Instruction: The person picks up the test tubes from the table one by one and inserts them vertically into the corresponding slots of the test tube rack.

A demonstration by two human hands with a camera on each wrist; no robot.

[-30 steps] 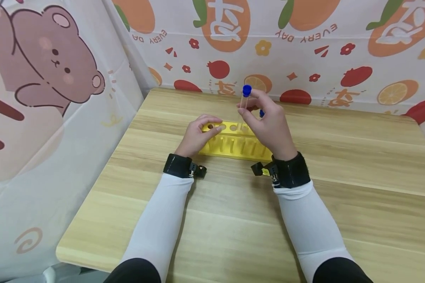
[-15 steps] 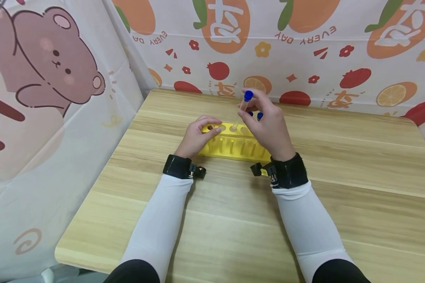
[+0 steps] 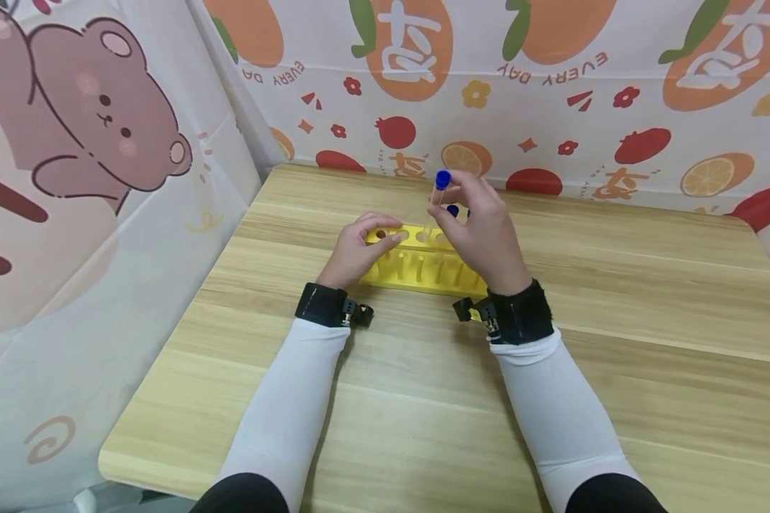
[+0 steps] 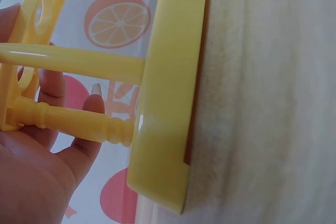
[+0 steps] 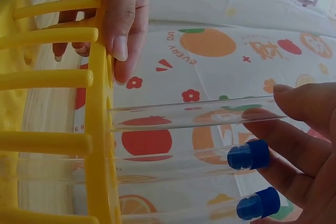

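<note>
A yellow test tube rack stands on the table, with round holes along its top. My left hand grips its left end, thumb in front and fingers behind; the left wrist view shows these fingers around the end post. Between thumb and fingertips, my right hand pinches a clear test tube with a blue cap. This tube leans slightly, its lower end at a hole in the rack's top. In the right wrist view, two more tubes with blue caps stand in the rack beside it.
The wooden table extends to both sides and toward me. Behind it hangs a white sheet printed with fruit, and at the left a bear-print sheet runs along the table's edge.
My right hand has moved slightly left and down, and its test tube sits lower over the rack, one hole further left. More of the other blue caps shows. The left hand stays put.
</note>
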